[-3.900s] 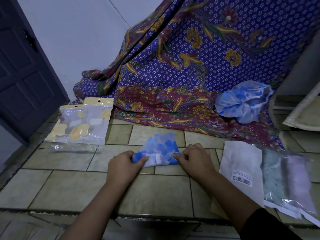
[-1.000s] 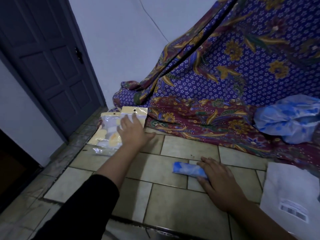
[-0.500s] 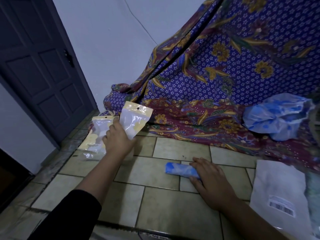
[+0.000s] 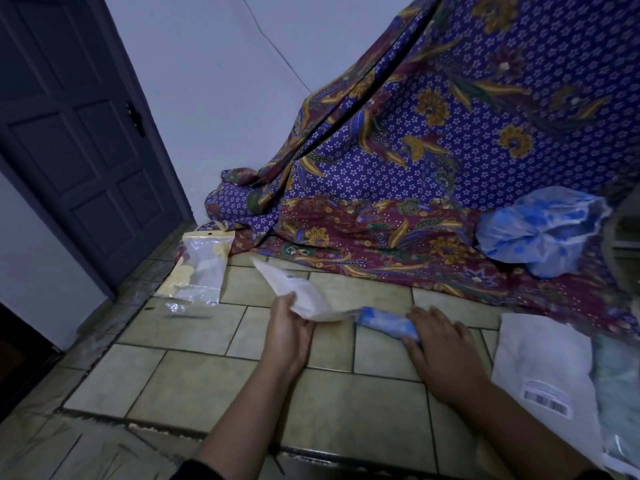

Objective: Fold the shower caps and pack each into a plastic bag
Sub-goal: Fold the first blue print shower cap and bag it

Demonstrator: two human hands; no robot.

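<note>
The left hand (image 4: 289, 327) pinches a clear plastic bag (image 4: 304, 296) by its lower edge, thumb on top, and the bag stands up tilted away from the person. The bag is blurred; it carries a small printed patch that I cannot read. The right hand (image 4: 440, 348) lies flat with the fingers spread and presses on the right end of the folded shower cap (image 4: 386, 322), a short blue and white roll on the tiled floor (image 4: 194, 386). The lower corner of the bag almost meets the left end of the roll.

To the left, near the dark door (image 4: 79, 133), lies a pile of bags with yellow headers (image 4: 202, 268). At the right edge lies a white packet (image 4: 540, 362) with a barcode label (image 4: 547, 400); its writing is too small to read. Behind, on the batik cloth (image 4: 433, 168), rests an unfolded blue shower cap (image 4: 543, 230).
</note>
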